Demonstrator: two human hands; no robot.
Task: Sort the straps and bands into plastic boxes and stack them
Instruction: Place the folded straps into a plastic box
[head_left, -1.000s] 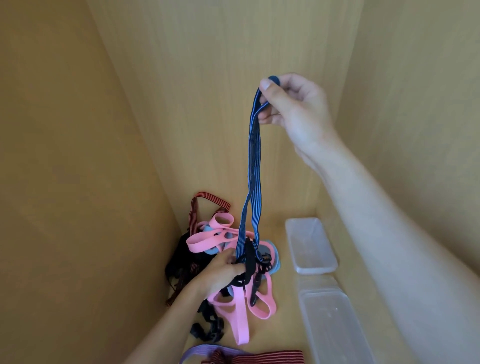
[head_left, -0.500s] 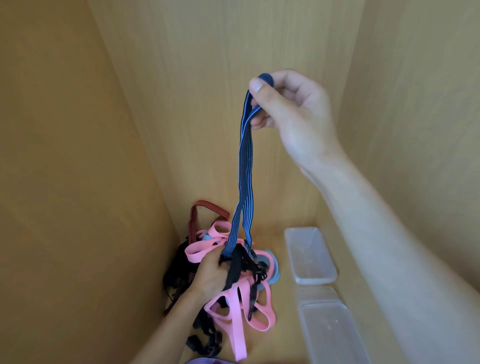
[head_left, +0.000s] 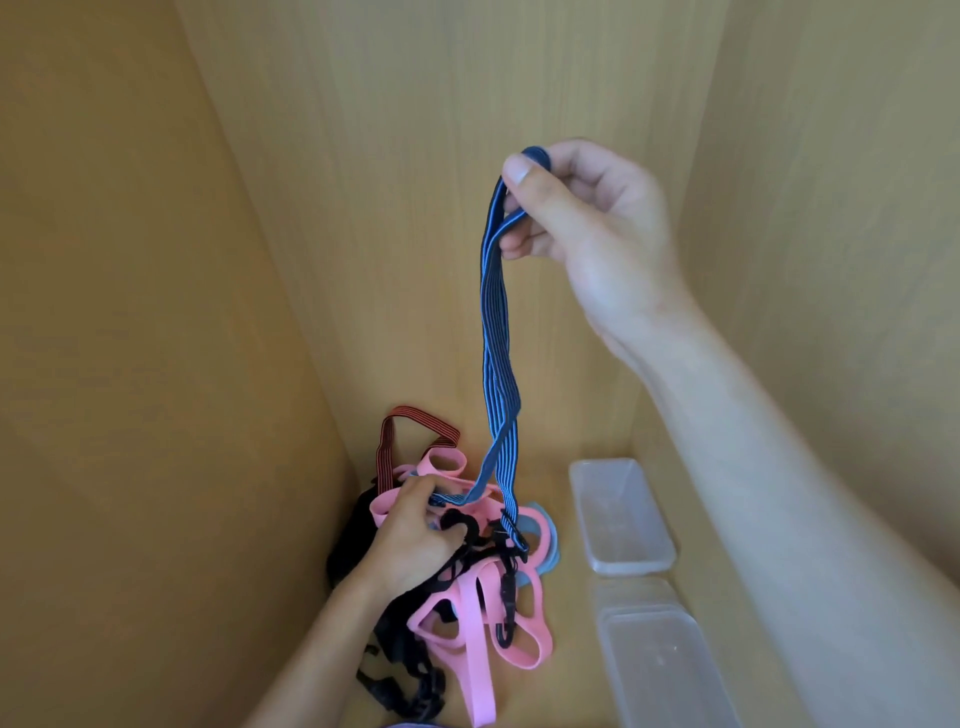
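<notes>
While the right hand (head_left: 597, 223) is raised well above the floor of a wooden compartment (head_left: 260, 260), it pinches the top of a blue striped strap (head_left: 497, 364) between thumb and curled fingers. The strap is looped over the forefinger and hangs down doubled, its two runs close together and slightly twisted. Its lower end reaches the tangle (head_left: 467, 587) on the compartment floor, where one run ends at a black clip (head_left: 511, 535).

The left hand (head_left: 415, 540) lies on the tangle, palm down, with fingers curled round some of its strands right beside the blue strap's lower end. Which strand it grips cannot be told for certain.

Contents of the tangle noted: several pink bands (head_left: 470, 639), a red and black striped strap (head_left: 415, 422) standing up at the back, black straps (head_left: 400, 675) with buckles at the near left, and a light blue band (head_left: 549, 548) at the right edge.

Two clear plastic boxes lie to the right of the tangle along the right wall, end to end. The far box (head_left: 621, 514) lies near the light blue band. The near box (head_left: 665, 670) runs out of the bottom of the view.
</notes>
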